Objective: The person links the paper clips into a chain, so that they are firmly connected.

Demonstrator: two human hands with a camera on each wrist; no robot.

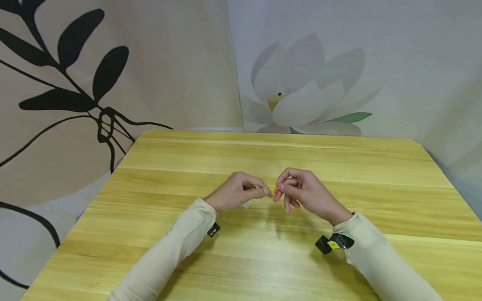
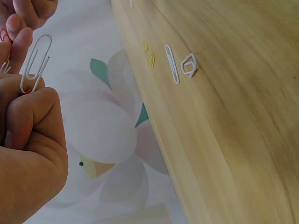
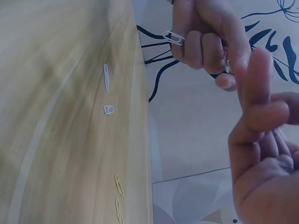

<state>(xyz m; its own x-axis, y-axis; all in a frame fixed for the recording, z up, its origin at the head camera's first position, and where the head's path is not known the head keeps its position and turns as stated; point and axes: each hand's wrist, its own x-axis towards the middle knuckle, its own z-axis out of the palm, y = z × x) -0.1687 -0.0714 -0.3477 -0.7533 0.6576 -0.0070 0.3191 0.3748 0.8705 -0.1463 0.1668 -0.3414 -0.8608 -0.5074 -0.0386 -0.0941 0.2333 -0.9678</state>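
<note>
In the head view, both hands meet above the table. The left hand (image 1: 242, 191) pinches yellow paper clips (image 1: 269, 187) between thumb and index finger. A white paper clip (image 2: 36, 63) sticks out from its curled fingers (image 2: 42, 109), with a bit of red at its base; the right wrist view also shows this white clip (image 3: 174, 38). Facing it, the right hand (image 1: 303, 190) holds a red paper clip (image 1: 276, 192) at its thumb and fingertips, touching or close to the yellow ones. Fingers hide whether these clips are linked.
On the wooden table (image 1: 263, 259) lie a long white paper clip (image 2: 172, 64), a white clip bent into an angular coil (image 2: 189, 65), and two yellow clips (image 3: 118, 185). A wall with a printed flower (image 1: 308, 92) stands behind the table's far edge.
</note>
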